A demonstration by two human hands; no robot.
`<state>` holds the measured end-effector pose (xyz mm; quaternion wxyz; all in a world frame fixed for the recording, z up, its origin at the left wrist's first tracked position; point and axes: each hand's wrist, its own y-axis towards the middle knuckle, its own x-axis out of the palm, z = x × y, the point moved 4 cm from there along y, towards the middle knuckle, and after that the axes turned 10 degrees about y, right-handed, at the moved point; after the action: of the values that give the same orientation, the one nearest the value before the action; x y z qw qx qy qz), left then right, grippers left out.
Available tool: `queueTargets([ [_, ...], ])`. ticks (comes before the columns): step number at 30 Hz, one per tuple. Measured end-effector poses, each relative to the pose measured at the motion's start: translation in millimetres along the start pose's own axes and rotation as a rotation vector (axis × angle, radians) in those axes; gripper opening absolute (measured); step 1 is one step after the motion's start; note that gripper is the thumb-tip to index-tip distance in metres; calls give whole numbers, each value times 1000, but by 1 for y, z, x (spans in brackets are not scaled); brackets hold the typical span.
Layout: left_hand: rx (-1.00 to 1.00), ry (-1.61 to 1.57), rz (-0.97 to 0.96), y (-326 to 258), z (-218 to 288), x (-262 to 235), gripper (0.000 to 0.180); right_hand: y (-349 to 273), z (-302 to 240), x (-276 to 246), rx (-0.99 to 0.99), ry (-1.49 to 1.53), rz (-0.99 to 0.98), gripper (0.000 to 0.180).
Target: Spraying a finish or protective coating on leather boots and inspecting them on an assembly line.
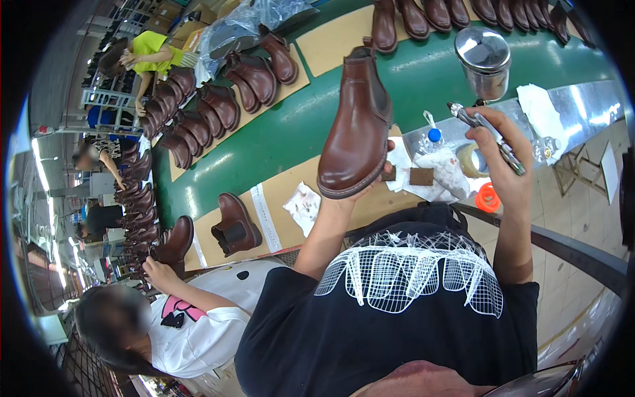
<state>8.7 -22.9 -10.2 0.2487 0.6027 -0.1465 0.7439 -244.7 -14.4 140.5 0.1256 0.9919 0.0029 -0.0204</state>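
Observation:
A brown leather Chelsea boot (354, 126) with dark elastic side panels is held up, its toe pointing toward me. My left hand (360, 192) grips it from below by the sole, with fingertips showing at the right edge and the rest behind the boot. My right hand (509, 149) is closed around slim pens (467, 117), raised to the right of the boot and apart from it. How many pens there are I cannot tell. Below, between both hands, lie a stained white cloth (444, 169) and a small brown block (421, 176).
A lidded metal canister (483, 63), a blue-capped bottle (434, 137) and an orange ring-shaped cap (487, 197) stand nearby. Brown boots (248, 79) line cardboard on the green table (278, 132). Another boot (236, 223) lies left, beside a co-worker in white (198, 331) handling a boot.

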Motion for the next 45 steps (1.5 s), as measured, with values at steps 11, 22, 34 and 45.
queueTargets([
  [11, 78, 273, 108, -11, -10, 3, 102, -65, 154, -78, 121, -148, 321, 25],
  [22, -7, 328, 151, -7, -41, 10, 93, -101, 203, -94, -155, -737, 382, 29],
  [34, -85, 127, 253, -20, -71, -5, 107, -115, 234, -94, -110, -582, 344, 43],
  [45, -109, 195, 450, -45, -76, -61, 92, -132, 268, -106, 37, -481, 370, 48],
])
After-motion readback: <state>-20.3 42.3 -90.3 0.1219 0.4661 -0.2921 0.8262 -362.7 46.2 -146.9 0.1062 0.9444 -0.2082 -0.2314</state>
